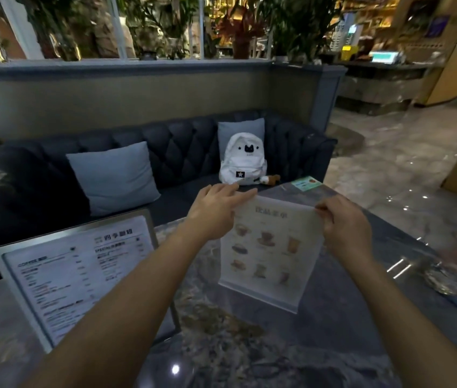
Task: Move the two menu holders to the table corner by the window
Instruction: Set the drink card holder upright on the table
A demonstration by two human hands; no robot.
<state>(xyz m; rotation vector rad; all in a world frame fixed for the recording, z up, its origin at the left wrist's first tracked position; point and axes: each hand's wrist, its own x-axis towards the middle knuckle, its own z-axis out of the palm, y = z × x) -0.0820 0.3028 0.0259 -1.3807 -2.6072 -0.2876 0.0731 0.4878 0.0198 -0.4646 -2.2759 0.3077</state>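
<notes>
A clear acrylic menu holder (270, 253) with pictures of drinks stands upright in the middle of the dark marble table (249, 345). My left hand (216, 211) rests on its top left corner with fingers spread over the edge. My right hand (345, 225) pinches its top right corner. A second, larger menu holder (76, 273) with a metal frame and printed text stands tilted at the table's left side, under my left forearm; neither hand touches it.
A dark tufted sofa (179, 152) with two blue cushions and a white backpack (242, 161) runs behind the table. A small green card (305, 183) lies at the table's far right corner. Glassware (443, 281) sits at the right edge. Windows with plants are beyond.
</notes>
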